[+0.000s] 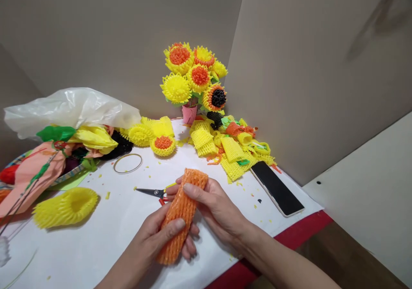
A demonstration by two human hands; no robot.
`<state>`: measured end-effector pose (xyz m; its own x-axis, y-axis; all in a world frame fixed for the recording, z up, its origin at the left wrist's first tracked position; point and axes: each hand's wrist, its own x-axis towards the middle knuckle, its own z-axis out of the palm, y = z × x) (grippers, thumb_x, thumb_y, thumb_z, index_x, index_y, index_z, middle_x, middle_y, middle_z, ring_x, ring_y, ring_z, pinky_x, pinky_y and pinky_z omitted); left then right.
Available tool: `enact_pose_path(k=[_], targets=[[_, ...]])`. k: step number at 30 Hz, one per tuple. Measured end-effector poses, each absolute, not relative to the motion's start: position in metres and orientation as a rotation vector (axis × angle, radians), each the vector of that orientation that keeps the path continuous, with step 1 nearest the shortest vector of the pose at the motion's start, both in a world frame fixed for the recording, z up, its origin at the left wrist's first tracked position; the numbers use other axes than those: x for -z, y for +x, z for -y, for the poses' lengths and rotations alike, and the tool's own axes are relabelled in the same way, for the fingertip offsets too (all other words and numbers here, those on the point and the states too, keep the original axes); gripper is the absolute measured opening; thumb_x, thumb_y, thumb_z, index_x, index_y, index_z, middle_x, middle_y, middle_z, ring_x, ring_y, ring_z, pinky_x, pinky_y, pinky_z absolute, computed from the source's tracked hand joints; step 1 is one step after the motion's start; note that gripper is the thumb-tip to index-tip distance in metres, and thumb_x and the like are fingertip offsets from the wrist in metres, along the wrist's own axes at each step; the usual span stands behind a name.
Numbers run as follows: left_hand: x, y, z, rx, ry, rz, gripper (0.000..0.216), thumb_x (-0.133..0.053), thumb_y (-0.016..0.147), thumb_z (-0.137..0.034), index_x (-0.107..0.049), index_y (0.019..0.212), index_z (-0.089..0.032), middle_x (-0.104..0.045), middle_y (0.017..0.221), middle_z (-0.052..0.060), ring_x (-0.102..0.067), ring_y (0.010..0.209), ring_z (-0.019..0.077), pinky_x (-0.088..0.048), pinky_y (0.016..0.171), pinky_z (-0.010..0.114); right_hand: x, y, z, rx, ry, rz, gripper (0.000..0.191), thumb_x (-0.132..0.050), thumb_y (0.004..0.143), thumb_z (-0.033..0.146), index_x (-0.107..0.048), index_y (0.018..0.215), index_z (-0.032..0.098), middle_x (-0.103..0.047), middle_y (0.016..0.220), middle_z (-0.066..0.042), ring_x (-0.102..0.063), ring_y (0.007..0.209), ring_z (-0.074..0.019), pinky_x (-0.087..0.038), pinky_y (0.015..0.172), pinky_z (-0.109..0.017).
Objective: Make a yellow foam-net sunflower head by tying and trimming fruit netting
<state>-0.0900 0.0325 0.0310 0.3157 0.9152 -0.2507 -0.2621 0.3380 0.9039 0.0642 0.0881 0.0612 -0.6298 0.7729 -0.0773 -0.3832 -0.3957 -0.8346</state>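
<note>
An orange foam fruit net, pressed into a long flattened sleeve, is held slantwise above the white-covered table. My left hand grips its lower part, thumb on top and fingers underneath. Near the upper end, my right hand pinches the same net between thumb and fingers. Just behind the hands lie scissors with dark blades, their handles partly hidden by my fingers. A yellow foam net rests on its side to the left.
Foam flowers in a pink pot stand at the back corner. Foam net scraps are heaped before them. A phone lies near the right edge. A bangle, an orange-centred foam flower and a plastic bag over craft materials are leftward.
</note>
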Motion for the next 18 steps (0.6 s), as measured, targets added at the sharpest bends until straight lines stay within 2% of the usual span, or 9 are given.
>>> enact_pose_path(k=[2, 4, 6, 7, 10, 13, 18], targets=[[-0.035, -0.09, -0.031, -0.951, 0.92, -0.979, 0.037, -0.069, 0.085, -0.052, -0.067, 0.106, -0.021, -0.072, 0.091, 0.005, -0.068, 0.079, 0.0214, -0.052, 0.075, 0.031, -0.062, 0.065, -0.088, -2.001, -0.658, 1.061, 0.034, -0.07, 0.087, 0.043, -0.073, 0.097, 0.011, -0.071, 0.091, -0.008, -0.059, 0.054, -0.0088, -0.042, 0.042, -0.017], [-0.041, -0.092, -0.03, -0.985, 0.995, -1.088, 0.039, -0.069, 0.085, -0.052, -0.068, 0.113, -0.025, -0.071, 0.103, 0.003, -0.063, 0.098, 0.0225, -0.047, 0.09, 0.031, -0.063, 0.064, -0.087, -1.939, -0.687, 1.042, 0.032, -0.073, 0.086, 0.041, -0.074, 0.097, 0.011, -0.072, 0.093, -0.009, -0.067, 0.074, -0.0139, -0.053, 0.064, -0.022], [-0.047, -0.094, -0.03, -0.976, 1.057, -1.16, 0.041, -0.067, 0.085, -0.054, -0.069, 0.115, -0.026, -0.069, 0.112, 0.001, -0.058, 0.106, 0.0237, -0.042, 0.096, 0.03, -0.064, 0.062, -0.086, -1.891, -0.698, 1.023, 0.03, -0.076, 0.083, 0.038, -0.074, 0.099, 0.013, -0.074, 0.097, -0.008, -0.067, 0.088, -0.0164, -0.051, 0.085, -0.028], [-0.05, -0.095, -0.03, -0.963, 1.072, -1.166, 0.042, -0.066, 0.085, -0.055, -0.07, 0.116, -0.027, -0.069, 0.115, 0.001, -0.058, 0.106, 0.0244, -0.042, 0.095, 0.03, -0.064, 0.062, -0.086, -1.882, -0.708, 1.024, 0.031, -0.078, 0.082, 0.038, -0.073, 0.101, 0.014, -0.074, 0.099, -0.008, -0.067, 0.091, -0.0169, -0.05, 0.089, -0.031], [-0.054, -0.099, -0.029, -0.905, 1.07, -1.145, 0.044, -0.064, 0.086, -0.056, -0.072, 0.117, -0.026, -0.07, 0.109, 0.001, -0.058, 0.099, 0.025, -0.042, 0.087, 0.031, -0.064, 0.061, -0.087, -1.832, -0.745, 1.074, 0.03, -0.079, 0.08, 0.037, -0.074, 0.102, 0.018, -0.073, 0.103, -0.006, -0.065, 0.09, -0.0169, -0.048, 0.088, -0.032], [-0.053, -0.1, -0.03, -0.866, 1.039, -1.116, 0.041, -0.065, 0.087, -0.053, -0.073, 0.114, -0.023, -0.071, 0.101, 0.002, -0.057, 0.094, 0.0239, -0.041, 0.08, 0.029, -0.063, 0.061, -0.089, -1.776, -0.77, 1.13, 0.027, -0.081, 0.078, 0.035, -0.074, 0.099, 0.018, -0.069, 0.092, -0.001, -0.061, 0.083, -0.0142, -0.047, 0.081, -0.029], [-0.05, -0.099, -0.033, -0.959, 0.979, -1.069, 0.038, -0.071, 0.085, -0.047, -0.071, 0.117, -0.027, -0.07, 0.098, -0.001, -0.059, 0.092, 0.0201, -0.043, 0.082, 0.026, -0.059, 0.061, -0.09, -1.769, -0.794, 1.096, 0.03, -0.081, 0.078, 0.036, -0.074, 0.102, 0.02, -0.067, 0.094, 0.0, -0.058, 0.086, -0.0139, -0.044, 0.083, -0.027]])
